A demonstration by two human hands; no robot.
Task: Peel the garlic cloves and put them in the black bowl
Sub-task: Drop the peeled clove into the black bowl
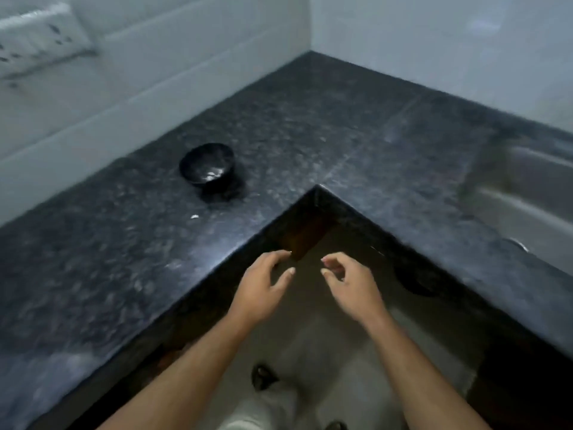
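a dark speckled granite counter (310,128) wraps in an l around an inner corner near the middle of the blurred view, backed by pale tiled walls (434,41). a white switch plate (40,38) sits on the wall at 10 o'clock, and a steel sink (533,200) is set in the counter at 3 o'clock. the black bowl (207,164) stands on the counter at 10 o'clock from the corner, with pale garlic cloves (212,175) inside; a white fleck (194,216) lies on the stone at its 6 o'clock. the left hand (262,290) and right hand (350,290) hover off the counter edge at 6 o'clock, fingers loosely curled and spread, holding nothing. light floor (310,352) shows below.
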